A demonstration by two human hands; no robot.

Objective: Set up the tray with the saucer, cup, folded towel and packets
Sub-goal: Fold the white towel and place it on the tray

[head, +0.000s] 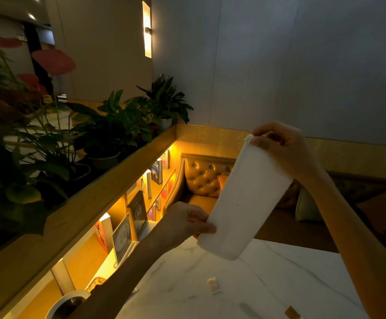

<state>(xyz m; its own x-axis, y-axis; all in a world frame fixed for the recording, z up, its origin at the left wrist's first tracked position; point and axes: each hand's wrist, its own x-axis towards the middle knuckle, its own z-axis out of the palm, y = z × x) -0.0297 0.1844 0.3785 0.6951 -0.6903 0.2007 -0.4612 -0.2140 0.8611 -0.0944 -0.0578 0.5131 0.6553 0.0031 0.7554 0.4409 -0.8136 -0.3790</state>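
A white towel [247,203], folded into a long strip, hangs stretched in the air above the white marble table [268,284]. My right hand [281,148] pinches its upper end. My left hand [187,222] pinches its lower left corner. Two small packets lie on the table: a pale one [213,284] near the middle and a brown one [292,312] at the bottom edge. A white cup [68,302] shows at the bottom left, partly behind my left forearm. No tray or saucer is in view.
A wooden ledge with potted plants [109,132] runs along the left. Below it a lit shelf holds books [141,203] and a framed sign [122,240]. A tufted tan sofa [203,178] with cushions stands beyond the table's far edge.
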